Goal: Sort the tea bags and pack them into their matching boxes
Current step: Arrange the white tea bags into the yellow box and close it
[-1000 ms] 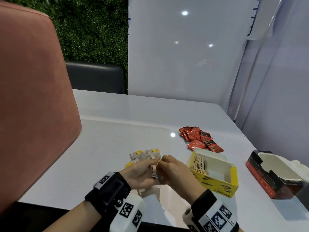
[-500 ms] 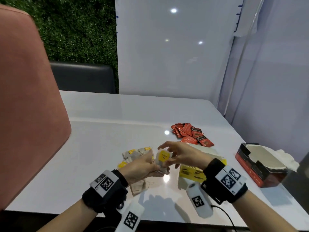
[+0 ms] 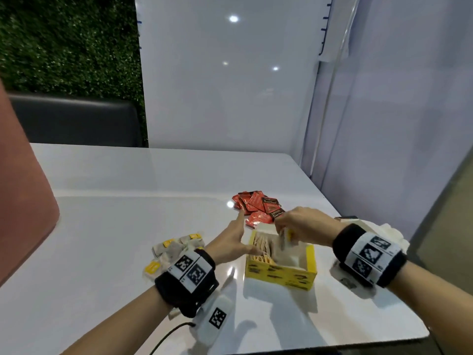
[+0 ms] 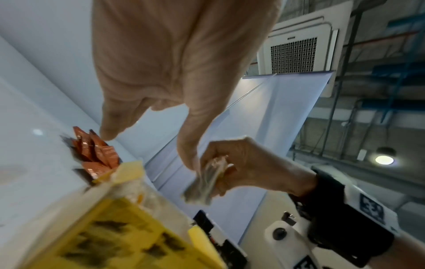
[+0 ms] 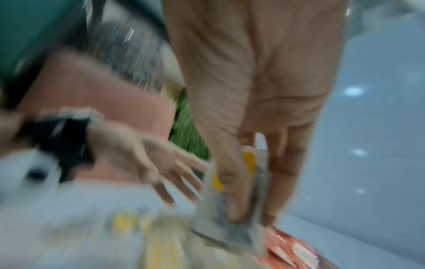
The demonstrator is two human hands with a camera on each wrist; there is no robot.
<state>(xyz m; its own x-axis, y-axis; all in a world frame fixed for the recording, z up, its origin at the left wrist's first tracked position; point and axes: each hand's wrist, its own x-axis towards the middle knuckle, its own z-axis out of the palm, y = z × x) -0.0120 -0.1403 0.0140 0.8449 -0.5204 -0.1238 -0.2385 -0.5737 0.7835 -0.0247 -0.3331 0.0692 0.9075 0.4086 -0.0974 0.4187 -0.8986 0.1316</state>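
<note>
Two kinds of tea bags, and I'm on the yellow-tag ones. My right hand [image 3: 299, 226] pinches a small stack of tea bags [image 4: 205, 179], thumb on one face and fingers on the other, held edge-down over the open yellow box [image 3: 280, 274]. The stack's lower end sits just above the box's far half, maybe already dipping in; can't tell from the head view. My left hand [image 3: 231, 239] is loose, fingers straight, holding nothing, its fingertips at the box's left wall, seemingly touching the row of packed bags [image 3: 262, 248] leaning against that side.

Step in hand, as I judge it: dropping this stack into the yellow box while the left hand keeps the packed row out of the way. Next move calls for lowering the stack upright into the free gap right of the row, then letting go without tags snagging on the rim.

Loose yellow-tag bags [image 3: 174, 249] lie near the surface's front-left, behind my left wrist. The red packets [image 3: 258, 210] sit in a pile just beyond the box, toward the right edge. Their red box is mostly hidden behind my right wrist, so that sort looks untouched. Right wrist view is blurred.
</note>
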